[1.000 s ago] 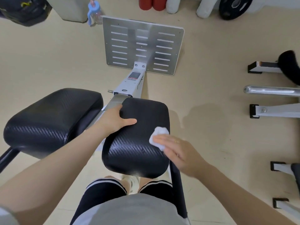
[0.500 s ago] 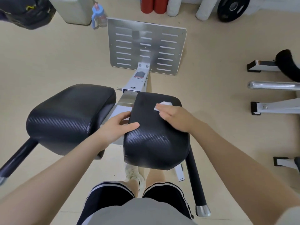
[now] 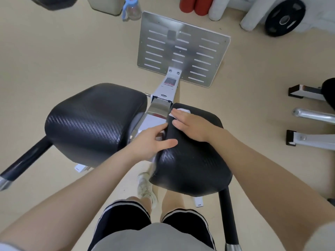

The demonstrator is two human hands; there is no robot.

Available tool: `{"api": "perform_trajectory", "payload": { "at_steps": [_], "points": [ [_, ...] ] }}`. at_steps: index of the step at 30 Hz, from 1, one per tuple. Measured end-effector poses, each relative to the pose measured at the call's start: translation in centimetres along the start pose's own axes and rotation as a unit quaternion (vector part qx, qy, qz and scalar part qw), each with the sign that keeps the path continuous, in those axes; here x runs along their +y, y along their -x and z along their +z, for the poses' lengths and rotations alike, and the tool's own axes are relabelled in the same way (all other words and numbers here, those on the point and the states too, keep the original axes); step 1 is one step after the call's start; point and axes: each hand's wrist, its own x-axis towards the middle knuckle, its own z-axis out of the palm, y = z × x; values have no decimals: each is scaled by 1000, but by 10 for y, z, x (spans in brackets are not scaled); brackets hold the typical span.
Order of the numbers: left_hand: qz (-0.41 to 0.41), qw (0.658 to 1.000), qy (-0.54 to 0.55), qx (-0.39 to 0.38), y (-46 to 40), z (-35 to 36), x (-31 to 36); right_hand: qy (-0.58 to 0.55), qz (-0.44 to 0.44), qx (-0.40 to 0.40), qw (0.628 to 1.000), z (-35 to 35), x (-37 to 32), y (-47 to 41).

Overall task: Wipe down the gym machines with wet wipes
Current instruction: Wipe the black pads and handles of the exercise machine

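**Soft wipe, firm pad: wiping the right-hand cushion**

The wet wipe (image 3: 183, 111) lies at the far end of the right pad (image 3: 192, 156), just right of frame centre, flattened under the straight fingers of the right hand (image 3: 190, 126), which press it down rather than pinch it. It looks thin, limp and light, likely to bunch or slide out, so flat finger pressure across its middle suits it better than an edge pinch. The left hand (image 3: 154, 142) steadies the pad at its inner edge, thumb on top; whether its fingers curl under the edge is hidden, so its grip cannot be told.

The pad's black textured cover looks smooth and slightly yielding over firm padding, probably slick when damp. The left pad (image 3: 94, 122) sits beside it, apart.

Beyond, a slotted metal footplate (image 3: 181, 53) stands on the beige floor (image 3: 54, 60). A blue-capped bottle (image 3: 131, 9) sits at upper centre-left, a black weight plate (image 3: 284, 17) at upper right, and other machine frames (image 3: 308, 116) at the right edge.
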Motion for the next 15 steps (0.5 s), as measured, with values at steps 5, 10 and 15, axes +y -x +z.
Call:
{"api": "perform_trajectory", "payload": {
  "at_steps": [5, 10, 15],
  "points": [
    [-6, 997, -74, 1, -4, -3, 1, -15, 10, -12, 1000, -3, -14, 5],
    [-1, 994, -109, -22, 1, -6, 7, 50, -76, -6, 996, 14, -33, 73],
    [36, 990, -121, -69, 15, -12, -4, 72, -75, 30, 994, 30, -33, 81]
  ]
}}
